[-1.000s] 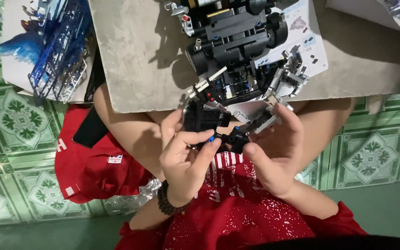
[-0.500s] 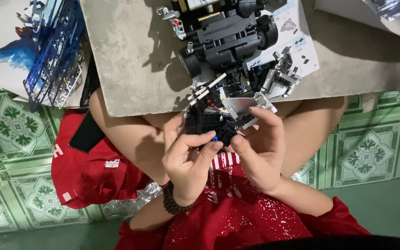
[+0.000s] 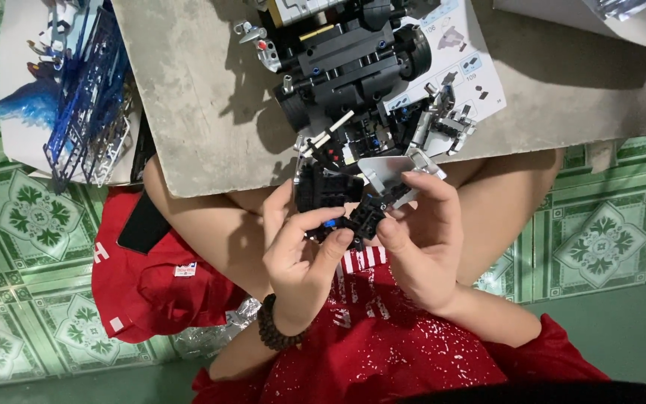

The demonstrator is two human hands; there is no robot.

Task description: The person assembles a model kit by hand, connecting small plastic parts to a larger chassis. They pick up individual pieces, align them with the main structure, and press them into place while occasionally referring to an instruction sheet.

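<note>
Both hands pinching small black brick subassembly over lap, just below worktop edge. Left hand steadying; right hand pressing. Keep pieces square, squeezing evenly, likely until seated.

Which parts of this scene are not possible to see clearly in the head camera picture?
- Small black brick assembly, head view: the left hand and right hand cover its sides.
- Large black brick vehicle: its far end is cut by the top edge.
- White instruction booklet: the vehicle covers most of it.
- Blue translucent plastic frames: details too small.
</note>
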